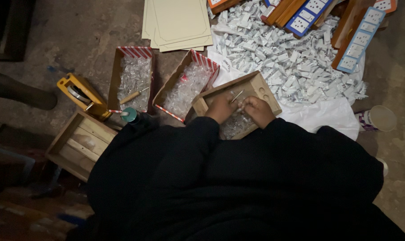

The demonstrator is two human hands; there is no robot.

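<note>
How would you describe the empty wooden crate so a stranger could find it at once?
Start at the person's dark clothing, then look to its left edge on the floor. The wooden crate sits there, below the yellow tape dispenser. Unlike the cardboard boxes nearby, it holds nothing.

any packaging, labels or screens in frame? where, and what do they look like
Red-and-white striped carton, left of centre: open, holds clear bagged bits.
Second striped carton, beside it: same.
Cream card sheets, top centre: stacked flat.
Paper cup, right edge: patterned side.
No screens.
</note>
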